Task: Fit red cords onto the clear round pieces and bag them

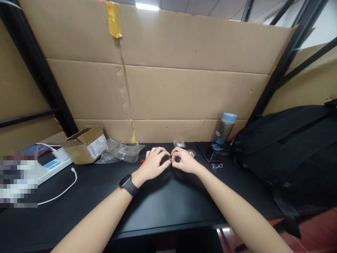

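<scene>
My left hand (155,163), with a dark watch (129,184) on its wrist, is over the black table (168,207), its thumb and fingertips pinched together. My right hand (184,161) meets it fingertip to fingertip, thumb and index finger curled into a ring. Between the fingertips is something tiny, too small to make out. Just left of my left hand a bit of a red item (142,161) shows. Behind my right hand lie a small clear-wrapped item (179,143) and a round clear item (191,153).
An opened cardboard box (84,146) and crumpled clear plastic (121,151) lie at the left, near a power strip (56,165) and white cable (64,191). At the right are a bottle (223,131), a keychain (216,167) and a black backpack (286,151). Cardboard (184,95) walls the back.
</scene>
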Motion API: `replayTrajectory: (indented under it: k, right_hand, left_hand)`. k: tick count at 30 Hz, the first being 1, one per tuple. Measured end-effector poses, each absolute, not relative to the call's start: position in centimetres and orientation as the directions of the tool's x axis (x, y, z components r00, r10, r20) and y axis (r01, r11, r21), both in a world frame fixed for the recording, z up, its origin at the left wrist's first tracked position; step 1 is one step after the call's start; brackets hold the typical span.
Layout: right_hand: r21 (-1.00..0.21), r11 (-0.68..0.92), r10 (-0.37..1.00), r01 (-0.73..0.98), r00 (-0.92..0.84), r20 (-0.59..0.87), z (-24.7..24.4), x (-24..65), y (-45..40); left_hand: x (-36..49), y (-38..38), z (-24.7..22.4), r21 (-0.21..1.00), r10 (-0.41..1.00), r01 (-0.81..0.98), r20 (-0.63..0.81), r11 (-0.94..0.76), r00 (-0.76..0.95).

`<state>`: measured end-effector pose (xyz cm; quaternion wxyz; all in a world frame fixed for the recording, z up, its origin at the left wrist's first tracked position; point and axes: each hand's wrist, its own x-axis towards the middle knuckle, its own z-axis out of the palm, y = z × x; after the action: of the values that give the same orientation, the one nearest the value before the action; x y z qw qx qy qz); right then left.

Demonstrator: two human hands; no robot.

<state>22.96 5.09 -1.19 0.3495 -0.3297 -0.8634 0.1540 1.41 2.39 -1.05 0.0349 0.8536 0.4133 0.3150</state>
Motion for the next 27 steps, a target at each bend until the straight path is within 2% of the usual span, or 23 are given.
replayTrajectory:
  k: [3, 14, 17, 20, 23, 27]
  right_hand:
    - [-0.483, 0.74, 0.672, 0.468, -0.547, 0.499, -1.0, 23.1, 5.0]
    - [-0.457, 0.743, 0.67, 0.489, -0.544, 0.506, -0.3, 22.8, 4.2]
    - [-0.445, 0.729, 0.684, 0.521, -0.576, 0.447, -0.2, 23.5, 4.8]
    - [-0.397, 0.711, 0.703, 0.581, -0.591, 0.396, 0.1, 25.2, 5.9]
    - [-0.339, 0.601, 0.786, 0.724, -0.461, 0.411, 0.1, 27.9, 7.4]
    - [-0.3, 0.392, 0.908, 0.87, -0.313, 0.278, -0.6, 31.1, 9.1]
  left_hand:
    - [1.6, 2.2, -1.4, 0.298, 0.717, 0.671, 0.468, -0.679, 0.517]
    - [1.6, 2.5, -2.3, 0.279, 0.742, 0.702, 0.415, -0.655, 0.527]
    - [1.2, 2.8, -2.1, 0.252, 0.727, 0.698, 0.41, -0.671, 0.551]
    - [-0.3, 3.7, -1.4, 0.241, 0.743, 0.731, 0.44, -0.638, 0.504]
    - [-2.7, 5.0, -1.0, 0.219, 0.778, 0.784, 0.431, -0.581, 0.457]
    - [-5.0, 6.4, -1.2, 0.217, 0.834, 0.822, 0.321, -0.526, 0.449]
